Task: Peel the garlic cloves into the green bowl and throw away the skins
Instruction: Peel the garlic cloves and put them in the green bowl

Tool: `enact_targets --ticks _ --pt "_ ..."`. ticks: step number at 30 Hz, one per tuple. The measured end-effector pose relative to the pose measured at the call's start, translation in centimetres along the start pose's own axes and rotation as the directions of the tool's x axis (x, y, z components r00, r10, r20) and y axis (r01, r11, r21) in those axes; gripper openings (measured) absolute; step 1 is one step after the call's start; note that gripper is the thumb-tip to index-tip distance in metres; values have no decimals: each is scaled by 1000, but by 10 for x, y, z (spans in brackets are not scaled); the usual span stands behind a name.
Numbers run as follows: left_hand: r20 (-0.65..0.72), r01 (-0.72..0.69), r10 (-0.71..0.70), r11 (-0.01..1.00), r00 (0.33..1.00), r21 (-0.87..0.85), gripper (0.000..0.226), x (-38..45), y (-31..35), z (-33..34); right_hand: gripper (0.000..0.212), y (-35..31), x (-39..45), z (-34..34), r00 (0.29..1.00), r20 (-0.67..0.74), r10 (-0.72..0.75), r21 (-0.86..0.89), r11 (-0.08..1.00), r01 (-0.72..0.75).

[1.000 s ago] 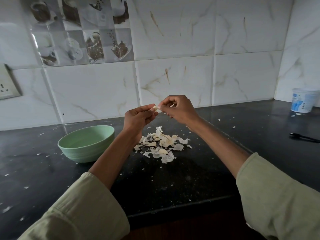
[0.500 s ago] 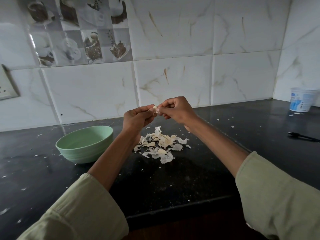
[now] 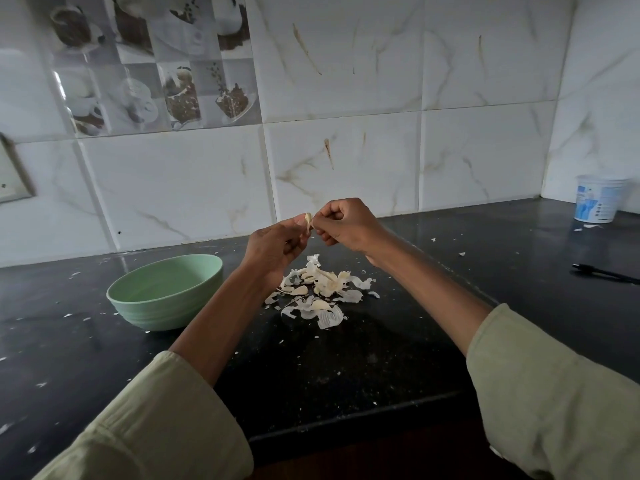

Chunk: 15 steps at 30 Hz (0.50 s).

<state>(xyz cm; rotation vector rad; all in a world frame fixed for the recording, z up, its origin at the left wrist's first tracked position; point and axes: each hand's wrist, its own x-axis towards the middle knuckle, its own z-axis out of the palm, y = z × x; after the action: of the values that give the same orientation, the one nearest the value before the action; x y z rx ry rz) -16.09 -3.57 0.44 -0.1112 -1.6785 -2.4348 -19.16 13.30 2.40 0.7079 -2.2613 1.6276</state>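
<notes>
My left hand (image 3: 277,245) & right hand (image 3: 346,225) both raised above the black surface (image 3: 346,358), each pinching the same garlic clove (image 3: 308,220) between them, fingers curled round it. Pile of garlic skins (image 3: 317,292) lies on the surface right below my hands. Green bowl (image 3: 166,292) sits just left of the pile, beside my left forearm. White tub (image 3: 599,199) & black pen (image 3: 604,273) far right

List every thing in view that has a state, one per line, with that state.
Garlic clove: held in the air, pinched by both hands.
Left hand: grip on the clove.
Right hand: grip on the clove.
Green bowl: upright on the counter, looks empty.
Pile of skins and cloves: loose on the counter.
White tub: upright, open.
</notes>
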Motion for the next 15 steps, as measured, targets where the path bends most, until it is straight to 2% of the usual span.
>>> enact_targets --ticks 4,10,15 --pt "0 -35 35 999 999 40 27 -1 0 1 20 2 0 3 996 -44 -74 -92 993 69" --pt "-24 -96 100 988 995 120 18 -4 1 4 13 2 0 6 996 2 -93 -112 989 92" --pt "-33 -169 183 955 983 244 11 -3 -2 4 5 4 1 7 989 29 -143 -196 970 146"
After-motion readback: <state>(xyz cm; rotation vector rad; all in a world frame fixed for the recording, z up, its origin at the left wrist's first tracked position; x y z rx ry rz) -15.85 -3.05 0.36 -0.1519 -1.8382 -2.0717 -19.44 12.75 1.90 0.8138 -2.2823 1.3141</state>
